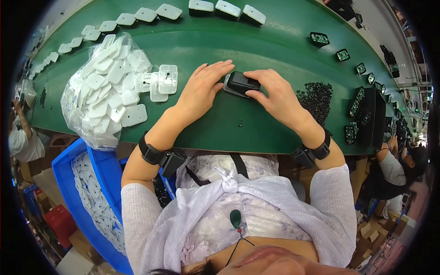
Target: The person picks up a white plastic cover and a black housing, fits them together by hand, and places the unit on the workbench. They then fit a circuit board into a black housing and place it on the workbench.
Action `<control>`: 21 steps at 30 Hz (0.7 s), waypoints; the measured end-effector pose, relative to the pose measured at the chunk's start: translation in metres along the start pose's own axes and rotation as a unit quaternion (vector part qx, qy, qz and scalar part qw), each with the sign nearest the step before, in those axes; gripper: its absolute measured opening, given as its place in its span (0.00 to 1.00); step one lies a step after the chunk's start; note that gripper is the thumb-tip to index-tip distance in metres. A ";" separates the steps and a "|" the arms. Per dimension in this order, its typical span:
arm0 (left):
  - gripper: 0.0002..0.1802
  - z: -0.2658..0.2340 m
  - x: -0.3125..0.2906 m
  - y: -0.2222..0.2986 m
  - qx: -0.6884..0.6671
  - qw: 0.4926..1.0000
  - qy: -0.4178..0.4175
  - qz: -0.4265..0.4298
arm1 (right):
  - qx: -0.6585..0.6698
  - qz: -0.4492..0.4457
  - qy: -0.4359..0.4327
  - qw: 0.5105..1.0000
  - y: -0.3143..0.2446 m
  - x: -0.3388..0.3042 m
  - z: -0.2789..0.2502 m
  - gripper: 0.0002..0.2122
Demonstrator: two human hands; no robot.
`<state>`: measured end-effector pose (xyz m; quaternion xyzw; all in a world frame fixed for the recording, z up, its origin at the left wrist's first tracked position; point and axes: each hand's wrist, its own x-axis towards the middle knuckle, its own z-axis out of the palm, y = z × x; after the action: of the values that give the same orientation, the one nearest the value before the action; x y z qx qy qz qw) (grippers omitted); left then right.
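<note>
black housing (pixel 243 82) was seated on a white plate (pixel 228 87) at mid worktop (pixel 256 123), pinched by right hand (pixel 275 94); left hand (pixel 201 89) lay flat, fingers together, steadying. even pressure judged best to avoid skew.

- A small black plastic housing (pixel 243 82) sits on a grey plate at the middle of the green curved tabletop (pixel 275 41), between the left hand (pixel 201 89) and right hand (pixel 275 94).
- A clear bag of white plastic plates (pixel 103 89) lies to the left.
- A heap of small black parts (pixel 316 98) lies just right of the right hand.
- A blue plastic crate (pixel 73 183) stands below the tabletop's near edge, at left.
</note>
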<state>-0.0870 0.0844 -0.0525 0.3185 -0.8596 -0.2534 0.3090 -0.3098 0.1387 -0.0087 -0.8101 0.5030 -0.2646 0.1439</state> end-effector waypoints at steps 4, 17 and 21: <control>0.28 -0.001 -0.006 0.000 0.020 0.998 -0.052 0.018 | -0.024 -0.015 -0.017 0.999 -0.005 0.006 0.010 0.19; 0.31 0.001 -0.014 0.010 0.163 0.984 -0.048 0.053 | -0.142 -0.038 0.008 0.989 -0.013 0.000 0.021 0.20; 0.30 0.007 -0.016 0.011 0.227 0.970 -0.035 0.078 | -0.126 -0.037 0.007 0.991 -0.010 0.000 0.020 0.20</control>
<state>-0.0871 0.1045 -0.0563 0.3034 -0.9271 -0.0382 0.2168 -0.2912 0.1426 -0.0196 -0.8379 0.5030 -0.2102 0.0269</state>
